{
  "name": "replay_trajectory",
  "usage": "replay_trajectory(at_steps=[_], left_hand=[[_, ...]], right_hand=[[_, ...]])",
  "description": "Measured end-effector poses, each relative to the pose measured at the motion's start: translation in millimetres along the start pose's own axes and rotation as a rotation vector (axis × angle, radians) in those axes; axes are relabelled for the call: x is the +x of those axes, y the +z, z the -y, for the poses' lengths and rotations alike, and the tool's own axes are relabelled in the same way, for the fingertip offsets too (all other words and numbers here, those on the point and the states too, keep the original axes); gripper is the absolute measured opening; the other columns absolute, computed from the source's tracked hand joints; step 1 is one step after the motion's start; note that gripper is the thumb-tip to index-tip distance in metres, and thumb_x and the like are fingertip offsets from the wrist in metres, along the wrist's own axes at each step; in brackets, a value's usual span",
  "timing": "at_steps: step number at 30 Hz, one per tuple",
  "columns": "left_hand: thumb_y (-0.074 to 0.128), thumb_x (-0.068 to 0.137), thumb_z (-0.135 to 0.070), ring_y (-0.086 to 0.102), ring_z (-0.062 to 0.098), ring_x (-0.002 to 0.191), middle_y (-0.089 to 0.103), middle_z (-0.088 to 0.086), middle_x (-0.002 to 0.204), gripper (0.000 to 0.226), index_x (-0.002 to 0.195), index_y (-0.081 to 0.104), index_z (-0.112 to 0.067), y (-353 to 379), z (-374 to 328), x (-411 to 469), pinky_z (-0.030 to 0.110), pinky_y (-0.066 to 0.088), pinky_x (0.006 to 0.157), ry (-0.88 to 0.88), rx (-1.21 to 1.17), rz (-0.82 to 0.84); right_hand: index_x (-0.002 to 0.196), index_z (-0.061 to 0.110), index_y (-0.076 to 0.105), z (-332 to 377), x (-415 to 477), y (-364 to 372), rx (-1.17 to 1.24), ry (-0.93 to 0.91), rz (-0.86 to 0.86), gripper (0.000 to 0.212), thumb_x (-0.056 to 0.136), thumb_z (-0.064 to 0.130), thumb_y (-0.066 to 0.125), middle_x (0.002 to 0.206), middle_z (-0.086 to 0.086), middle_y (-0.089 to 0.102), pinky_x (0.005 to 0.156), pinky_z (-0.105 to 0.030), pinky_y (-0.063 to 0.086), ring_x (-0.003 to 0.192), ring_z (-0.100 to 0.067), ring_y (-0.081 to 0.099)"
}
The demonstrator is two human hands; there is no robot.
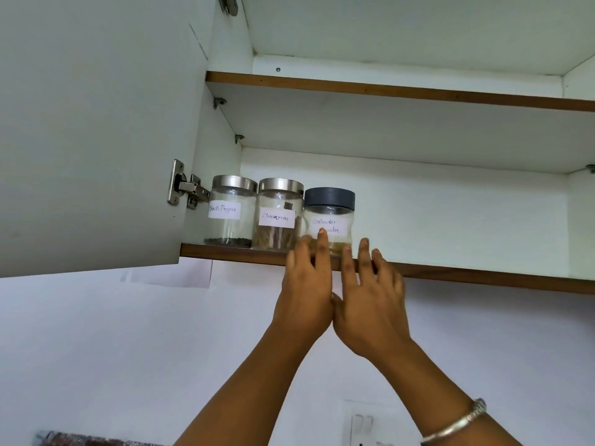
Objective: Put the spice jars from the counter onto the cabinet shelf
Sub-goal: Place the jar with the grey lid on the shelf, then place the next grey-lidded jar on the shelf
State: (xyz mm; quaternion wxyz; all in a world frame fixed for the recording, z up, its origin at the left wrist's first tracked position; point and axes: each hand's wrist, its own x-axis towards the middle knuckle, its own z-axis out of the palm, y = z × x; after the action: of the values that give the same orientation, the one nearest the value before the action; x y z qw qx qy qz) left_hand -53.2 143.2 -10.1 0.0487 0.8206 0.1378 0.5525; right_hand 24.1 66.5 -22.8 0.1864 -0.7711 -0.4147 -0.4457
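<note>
Three glass spice jars stand in a row at the left end of the lower cabinet shelf [467, 276]. The black pepper jar [230, 212] and the cinnamon jar [278, 215] have steel lids. The coriander powder jar [331, 214] has a dark grey lid and stands rightmost. My left hand [306, 284] reaches up with straight fingers, one fingertip touching the front of the coriander jar. My right hand [370, 297] is beside it with fingers spread and straight, at the shelf's front edge, holding nothing.
The cabinet door [96, 123] hangs open on the left, with its hinge [186, 188] next to the black pepper jar. An upper shelf [386, 91] sits above. The lower shelf stretches bare to the right of the jars. A wall socket [362, 424] is below.
</note>
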Motion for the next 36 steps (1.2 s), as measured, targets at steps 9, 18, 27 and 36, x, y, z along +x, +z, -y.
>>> replay_trajectory(at_steps=[9,18,27,36], left_hand=[[0.057,0.086,-0.019,0.006,0.020,0.145,-0.003,0.004,0.158,0.087,0.149,-0.003,-0.019,30.3,-16.9,-89.9,0.028,0.016,0.114,0.174,-0.029,0.339],[0.052,0.086,-0.019,0.002,0.019,0.145,0.008,0.012,0.157,0.078,0.148,0.005,-0.006,95.7,-105.3,-221.5,0.026,0.008,0.115,0.235,-0.185,0.745],[0.057,0.088,-0.019,0.009,0.028,0.144,0.010,0.015,0.155,0.079,0.146,0.007,-0.001,203.4,-256.9,-388.3,0.032,0.012,0.115,0.128,-0.392,1.143],[0.060,0.086,-0.027,0.012,0.023,0.143,0.011,0.011,0.155,0.088,0.148,0.000,-0.012,259.2,-321.6,-479.2,0.035,0.022,0.115,0.028,-0.384,1.410]], right_hand=[[0.146,0.031,-0.018,-20.8,-94.5,-7.1,0.071,0.007,0.399,0.096,0.084,0.024,0.055,0.151,0.000,-0.033,0.114,-0.053,-0.003,0.140,-0.026,-0.028],[0.149,0.025,-0.006,-108.6,-255.4,-23.3,0.058,0.179,0.714,0.091,0.081,0.027,0.055,0.157,-0.006,-0.019,0.113,-0.055,0.005,0.144,-0.032,-0.015],[0.149,0.026,0.002,-258.1,-456.9,-37.4,0.021,0.307,0.996,0.089,0.083,0.045,0.059,0.157,-0.013,-0.012,0.110,-0.059,0.016,0.142,-0.041,-0.003],[0.144,0.028,0.019,-345.2,-569.0,-36.6,0.056,0.480,1.091,0.077,0.081,0.053,0.057,0.157,-0.012,-0.004,0.108,-0.062,0.021,0.142,-0.042,0.002]])
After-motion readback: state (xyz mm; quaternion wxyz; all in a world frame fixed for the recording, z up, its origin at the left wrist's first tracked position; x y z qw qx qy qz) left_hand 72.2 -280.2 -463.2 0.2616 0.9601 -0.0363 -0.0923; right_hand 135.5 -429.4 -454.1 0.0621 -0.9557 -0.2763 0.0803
